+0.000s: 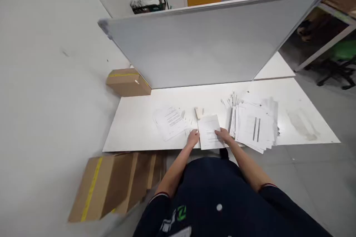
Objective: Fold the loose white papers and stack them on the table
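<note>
A printed sheet of paper (209,129), perhaps a thin stack, is between my hands at the front edge of the white table. My left hand (194,137) is closed at its left edge, while my right hand (222,134) pinches the right edge with the thumb over the print. Just beyond the sheet sits a small beige block-like object (198,112), too small to name. To the left lie loose printed papers (172,121), slightly fanned. A large untidy pile of papers (254,124) is at the right, close to my right forearm.
A whiteboard (194,44) stands along the back of the white table (125,129). One cardboard box (129,83) rests at the table's back left corner. Several more cardboard boxes (107,189) are on the floor at the left, beside the wall. An office chair (339,70) is far right.
</note>
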The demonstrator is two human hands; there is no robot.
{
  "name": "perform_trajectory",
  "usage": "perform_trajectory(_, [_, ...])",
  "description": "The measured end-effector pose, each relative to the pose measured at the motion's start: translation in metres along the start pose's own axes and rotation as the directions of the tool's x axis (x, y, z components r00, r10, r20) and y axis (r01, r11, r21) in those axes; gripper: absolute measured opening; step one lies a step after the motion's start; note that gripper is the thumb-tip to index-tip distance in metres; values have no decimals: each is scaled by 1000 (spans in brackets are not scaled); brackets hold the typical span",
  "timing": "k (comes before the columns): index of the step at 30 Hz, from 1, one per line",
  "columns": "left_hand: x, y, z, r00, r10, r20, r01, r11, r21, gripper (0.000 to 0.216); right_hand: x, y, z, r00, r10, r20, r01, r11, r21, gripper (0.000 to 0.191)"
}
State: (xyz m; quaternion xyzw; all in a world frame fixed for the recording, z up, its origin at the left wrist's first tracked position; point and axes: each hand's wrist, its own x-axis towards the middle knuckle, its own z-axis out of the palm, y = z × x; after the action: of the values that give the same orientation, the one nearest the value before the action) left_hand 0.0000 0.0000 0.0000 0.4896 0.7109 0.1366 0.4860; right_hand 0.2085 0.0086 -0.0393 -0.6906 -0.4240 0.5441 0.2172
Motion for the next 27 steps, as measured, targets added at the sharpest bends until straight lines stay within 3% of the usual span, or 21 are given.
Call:
perform_trajectory(4, [3, 14, -11, 997, 63, -38, -63, 998, 17, 54, 0, -3, -1, 1000, 28, -4, -28, 1000, 7, 30])
perform_trajectory(8, [9, 30, -17, 987, 158, -32, -150, 973, 176, 59, -1, -5, 2, 999, 18, -31, -18, 1000, 24, 27])
perform_trajectory(14, [19, 36, -21, 996, 86, 16, -85, 918, 386, 59, -1, -5, 3, 999, -11, -49, 9, 999, -40, 26])
perform_trajectory(23, [19, 34, -20, 998, 55, 9, -55, 938, 344, 61, -6, -12, 2, 999, -18, -49, 15, 998, -64, 29])
perform_trajectory(27, [13, 25, -15, 991, 133, -31, -116, 939, 323, 58, -22, -22, -6, 996, -65, -66, 53, 986, -160, 28])
